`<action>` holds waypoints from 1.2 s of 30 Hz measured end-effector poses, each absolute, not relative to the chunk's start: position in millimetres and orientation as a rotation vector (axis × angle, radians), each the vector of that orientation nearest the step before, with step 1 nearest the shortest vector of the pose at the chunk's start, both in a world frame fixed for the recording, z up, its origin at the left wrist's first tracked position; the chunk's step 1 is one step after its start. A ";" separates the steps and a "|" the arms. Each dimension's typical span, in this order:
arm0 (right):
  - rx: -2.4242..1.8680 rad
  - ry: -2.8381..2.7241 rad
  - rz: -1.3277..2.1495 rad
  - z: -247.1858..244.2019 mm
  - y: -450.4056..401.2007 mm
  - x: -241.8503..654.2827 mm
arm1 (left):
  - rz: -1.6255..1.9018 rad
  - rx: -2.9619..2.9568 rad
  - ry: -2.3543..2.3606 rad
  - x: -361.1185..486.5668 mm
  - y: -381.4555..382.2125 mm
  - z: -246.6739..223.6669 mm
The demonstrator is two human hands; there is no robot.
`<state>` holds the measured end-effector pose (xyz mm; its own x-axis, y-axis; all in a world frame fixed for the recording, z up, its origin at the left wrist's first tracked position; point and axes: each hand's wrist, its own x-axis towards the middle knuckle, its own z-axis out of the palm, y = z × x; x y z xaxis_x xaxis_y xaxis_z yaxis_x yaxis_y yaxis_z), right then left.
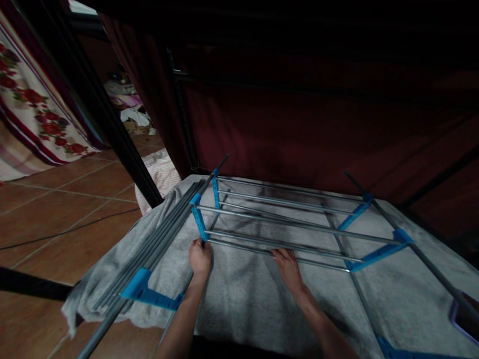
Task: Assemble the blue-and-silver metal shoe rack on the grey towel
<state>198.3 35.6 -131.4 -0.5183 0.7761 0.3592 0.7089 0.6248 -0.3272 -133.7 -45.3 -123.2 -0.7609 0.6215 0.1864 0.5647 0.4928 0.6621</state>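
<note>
A partly assembled rack of grey metal tubes and blue plastic brackets lies on a grey blanket [239,294]. My left hand [199,257] is closed around the lower end of a blue bracket [199,219], where a grey pole passes; some fingertips are hidden. My right hand [286,262] is curled over the front crossbar [239,245], its fingers on the thin tube. Several parallel crossbars run from the left brackets to the right bracket [377,254]. Another blue bracket [149,294] sits on the left pole, nearer to me.
A bundle of loose grey tubes [149,242] lies along the blanket's left side. A dark-screened phone [464,319] is at the right edge. Dark red curtain [284,129] hangs behind; a black post [112,119] stands left, with tiled floor [75,209] beyond.
</note>
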 end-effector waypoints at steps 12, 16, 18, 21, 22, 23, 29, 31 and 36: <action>-1.273 -2.275 0.269 -114.9 35.9 190.9 | 1.357 1.456 2.742 -122.8 -70.1 -115.9; -1.301 -2.237 0.271 -108.1 36.8 187.2 | 1.042 2.097 2.511 -109.2 -64.1 -119.6; -1.326 -2.238 0.268 -103.0 35.2 185.9 | 0.886 2.334 2.291 -104.3 -49.3 -119.6; -1.332 -2.227 0.268 -93.9 30.5 184.8 | 0.740 2.443 2.079 -105.4 -22.6 -121.1; -1.321 -2.222 0.261 -91.4 28.6 185.7 | 0.714 2.438 2.038 -108.2 -15.1 -122.6; -1.310 -2.213 0.249 -89.8 26.5 188.1 | 0.706 2.423 2.014 -111.7 -9.0 -124.6; -1.515 -1.877 0.124 -108.1 12.5 254.0 | 0.878 2.405 1.926 -129.9 3.6 -141.7; -1.666 -1.687 0.073 -118.9 8.8 291.4 | 0.930 2.392 1.941 -131.0 4.5 -147.9; -1.973 -1.389 -0.032 -126.3 19.9 363.8 | 0.984 2.403 1.922 -128.9 6.0 -153.4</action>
